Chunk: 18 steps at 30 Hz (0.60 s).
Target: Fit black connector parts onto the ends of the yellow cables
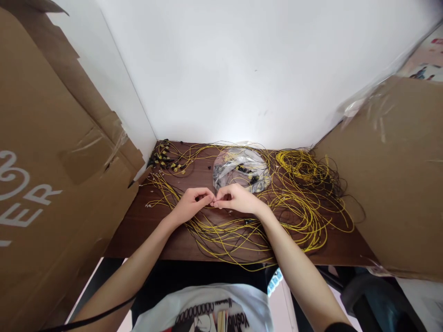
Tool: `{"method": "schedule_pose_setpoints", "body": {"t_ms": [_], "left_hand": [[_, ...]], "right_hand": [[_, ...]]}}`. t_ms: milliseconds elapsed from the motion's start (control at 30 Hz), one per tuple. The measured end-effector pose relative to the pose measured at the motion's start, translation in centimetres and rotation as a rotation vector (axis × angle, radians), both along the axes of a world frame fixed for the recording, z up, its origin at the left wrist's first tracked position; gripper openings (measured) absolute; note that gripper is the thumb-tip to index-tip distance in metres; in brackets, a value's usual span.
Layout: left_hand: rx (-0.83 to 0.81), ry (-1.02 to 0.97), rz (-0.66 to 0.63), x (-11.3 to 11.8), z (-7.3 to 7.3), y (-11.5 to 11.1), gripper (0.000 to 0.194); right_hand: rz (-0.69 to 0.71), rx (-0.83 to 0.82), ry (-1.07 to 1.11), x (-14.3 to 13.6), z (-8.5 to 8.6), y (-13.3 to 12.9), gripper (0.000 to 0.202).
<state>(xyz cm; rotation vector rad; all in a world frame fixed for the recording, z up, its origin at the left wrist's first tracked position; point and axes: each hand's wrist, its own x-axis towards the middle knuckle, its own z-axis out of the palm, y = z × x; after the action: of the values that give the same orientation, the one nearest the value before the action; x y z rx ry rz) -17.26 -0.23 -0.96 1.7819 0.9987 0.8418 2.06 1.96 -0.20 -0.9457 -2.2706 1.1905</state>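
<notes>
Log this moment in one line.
left hand: pinching | right hand: pinching, beside left | anything held: too small to tell | yellow wires: across brown table

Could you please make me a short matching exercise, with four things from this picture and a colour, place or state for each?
Things:
1. Wires
2. Plastic bag
3. Table
4. Right hand

Descriptions:
A. Dark brown
B. Fingertips close to those of the left hand
C. See-through
D. Yellow and black, in loose loops

Right pairs: 1-D, 2-C, 3-A, 4-B.
</notes>
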Motion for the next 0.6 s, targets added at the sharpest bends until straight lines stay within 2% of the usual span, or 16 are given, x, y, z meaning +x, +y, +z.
{"method": "schedule_pose_setpoints", "body": {"t_ms": [267,400,500,600], "left_hand": [[0.045,0.074,-0.018,-0.45,0.08,-0.01,0.026],[0.061,0.048,-0.062,-0.75,0.45,-0.07,0.022],[0.081,0.021,-0.093,-0.82,0.51,-0.03,0.027],[0.059,0.024,-0.057,-0.70,0.28,0.01,0.026]], "right_hand": [[0.030,-0.031,-0.008,0.15,0.06,0.16,0.036],[0.041,-0.074,0.003,0.30,-0.02,0.27,0.036],[0.058,-0.114,0.022,0.37,-0.06,0.30,0.033],[0.048,-0.122,0.029,0.38,-0.06,0.29,0.032]]}}
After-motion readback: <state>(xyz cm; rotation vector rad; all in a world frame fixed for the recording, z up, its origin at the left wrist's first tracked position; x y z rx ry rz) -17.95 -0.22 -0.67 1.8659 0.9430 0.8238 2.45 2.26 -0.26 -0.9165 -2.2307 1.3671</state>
